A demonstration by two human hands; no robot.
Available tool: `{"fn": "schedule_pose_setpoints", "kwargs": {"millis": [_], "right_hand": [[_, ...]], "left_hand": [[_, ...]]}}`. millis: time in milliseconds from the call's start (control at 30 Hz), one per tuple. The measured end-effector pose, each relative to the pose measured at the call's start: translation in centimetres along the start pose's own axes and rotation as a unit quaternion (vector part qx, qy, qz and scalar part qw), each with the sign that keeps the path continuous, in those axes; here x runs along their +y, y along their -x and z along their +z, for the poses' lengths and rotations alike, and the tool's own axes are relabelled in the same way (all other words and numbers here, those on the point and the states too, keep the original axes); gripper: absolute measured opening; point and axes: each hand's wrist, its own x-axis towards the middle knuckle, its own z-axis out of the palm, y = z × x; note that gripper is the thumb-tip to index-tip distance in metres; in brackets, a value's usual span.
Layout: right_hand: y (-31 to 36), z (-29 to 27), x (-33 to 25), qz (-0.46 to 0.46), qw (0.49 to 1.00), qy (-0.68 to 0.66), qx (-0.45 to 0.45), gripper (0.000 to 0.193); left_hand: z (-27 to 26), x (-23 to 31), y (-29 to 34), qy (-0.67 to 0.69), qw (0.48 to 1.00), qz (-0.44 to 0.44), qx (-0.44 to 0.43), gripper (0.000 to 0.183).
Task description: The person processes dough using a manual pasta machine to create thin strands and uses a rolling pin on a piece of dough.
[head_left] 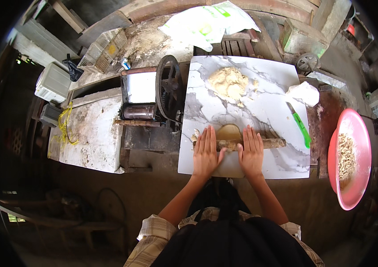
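Observation:
Both palms lie on a wooden rolling pin (pixel 272 143) that crosses a flattened piece of dough (pixel 229 132). My left hand (pixel 206 153) presses flat near the pin's left end, fingers stretched out. My right hand (pixel 251 152) rests right of the middle, also flat, fingers pointing away from me. The dough shows beyond the pin, between my hands; what lies under the palms is hidden. A large rough lump of dough (pixel 229 83) sits farther back on the marble-patterned board (pixel 269 111). Small scraps lie beside my left fingertips.
A green-handled knife (pixel 302 129) and a white bag (pixel 303 93) lie at the board's right. Beyond them stands a pink basin (pixel 359 178) holding small pale pieces. Left of the board is a roller machine with a large wheel (pixel 169 89). A white sack (pixel 211 22) lies behind.

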Motion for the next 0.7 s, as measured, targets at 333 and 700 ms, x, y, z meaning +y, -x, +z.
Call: {"fn": "schedule_pose_setpoints", "kwargs": {"millis": [333, 700], "right_hand": [[-2.2, -4.4, 4.2, -0.141, 0.971, -0.125, -0.147, 0.046], [-1.5, 0.6, 1.2, -0.037, 0.999, 0.016, -0.017, 0.041]], "left_hand": [[-2.4, -1.9, 0.3, 0.04, 0.993, 0.081, -0.076, 0.047], [0.0, 1.3, -2.0, -0.008, 0.987, -0.149, 0.057, 0.038]]}}
